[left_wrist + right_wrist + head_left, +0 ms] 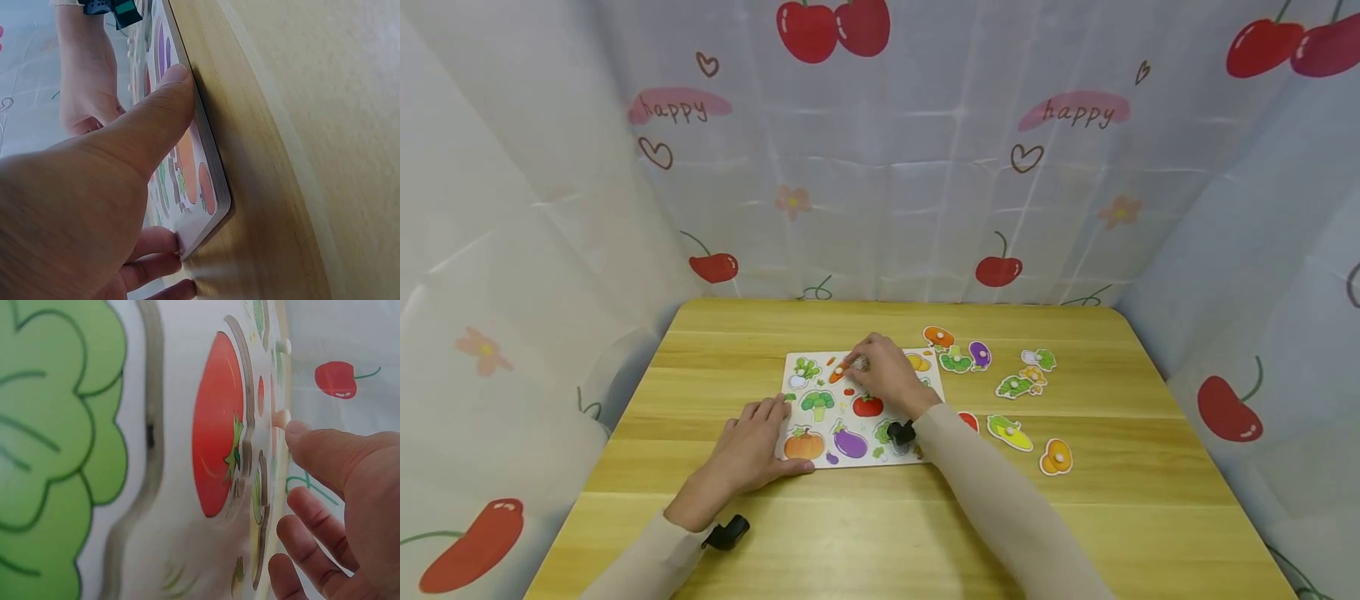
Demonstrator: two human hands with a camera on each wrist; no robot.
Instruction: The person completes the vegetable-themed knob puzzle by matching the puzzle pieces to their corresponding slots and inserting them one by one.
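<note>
A white vegetable puzzle board lies flat on the table. Along its left side, my left hand rests with fingers extended at the edge. The left thumb lies on the board's near edge in the left wrist view. My right hand reaches over the upper part of the board and pinches the knob of the carrot piece. In the right wrist view, the thumb touches the white knob. A white-and-green radish piece sits left of the carrot. The right forearm covers the board's lower right corner.
Loose knobbed pieces lie right of the board: a pumpkin, an eggplant, broccoli, peas, corn, an orange round piece and several others. A printed curtain stands behind the table.
</note>
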